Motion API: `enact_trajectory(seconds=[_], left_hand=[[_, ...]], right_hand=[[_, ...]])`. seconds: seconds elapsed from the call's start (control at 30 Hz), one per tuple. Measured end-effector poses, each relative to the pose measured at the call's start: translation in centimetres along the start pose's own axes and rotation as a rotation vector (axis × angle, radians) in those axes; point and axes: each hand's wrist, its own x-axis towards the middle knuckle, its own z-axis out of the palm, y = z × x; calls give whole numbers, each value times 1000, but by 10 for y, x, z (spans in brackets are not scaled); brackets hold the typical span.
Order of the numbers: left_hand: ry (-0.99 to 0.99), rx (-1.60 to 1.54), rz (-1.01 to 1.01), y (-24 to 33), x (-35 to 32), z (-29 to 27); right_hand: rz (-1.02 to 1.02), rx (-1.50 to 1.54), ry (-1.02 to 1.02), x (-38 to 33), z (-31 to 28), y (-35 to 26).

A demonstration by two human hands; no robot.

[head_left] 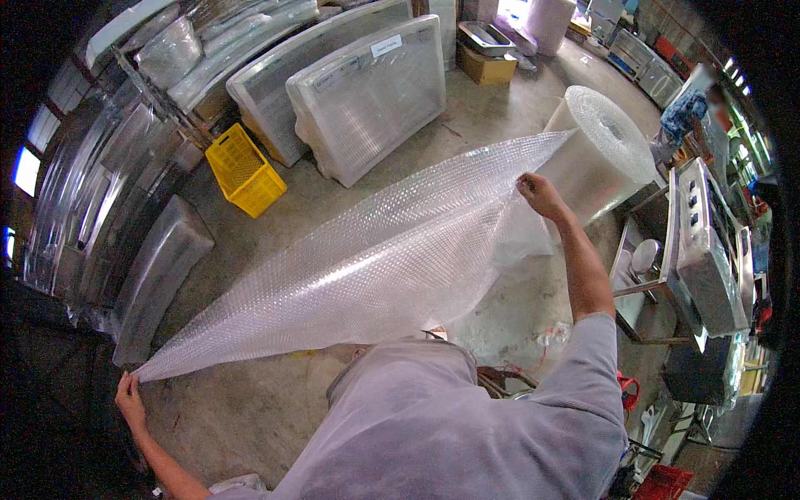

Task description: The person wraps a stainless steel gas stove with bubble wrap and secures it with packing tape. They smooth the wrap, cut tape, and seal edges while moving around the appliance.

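Observation:
A long sheet of clear bubble wrap (pixel 375 267) stretches diagonally across the view, from lower left to upper right. My left hand (pixel 129 396) pinches its lower left corner, arm stretched out to the side. My right hand (pixel 540 196) grips the sheet's upper edge near a big upright roll of bubble wrap (pixel 604 150), which the sheet runs from. My grey-shirted torso fills the bottom middle.
A yellow plastic crate (pixel 244 171) stands on the concrete floor. Wrapped steel panels (pixel 371 96) lean behind it, more wrapped metal pieces (pixel 158 271) at left. A steel appliance (pixel 704 250) stands at right, a person (pixel 687 112) beyond it. A cardboard box (pixel 486 65) sits far back.

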Motion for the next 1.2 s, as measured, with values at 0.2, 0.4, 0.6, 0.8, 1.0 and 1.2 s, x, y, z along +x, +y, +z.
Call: enact_trajectory(seconds=[0.2, 0.4, 0.6, 0.8, 1.0, 1.2], left_hand=[[-47, -21, -87, 2, -16, -9], [-10, 41, -90, 3, -34, -13], [15, -65, -133, -4, -46, -7], [71, -211, -247, -46, -63, 19], [391, 39, -307, -44, -51, 111], [315, -429, 200, 381, -26, 252]], right_hand=[[65, -71, 165, 45, -5, -19], [91, -173, -11, 75, -12, -43], [67, -230, -30, 109, 5, -14], [130, -45, -64, 110, 6, -21], [-36, -41, -8, 93, 39, 6], [-133, -221, 26, 61, 37, -36]])
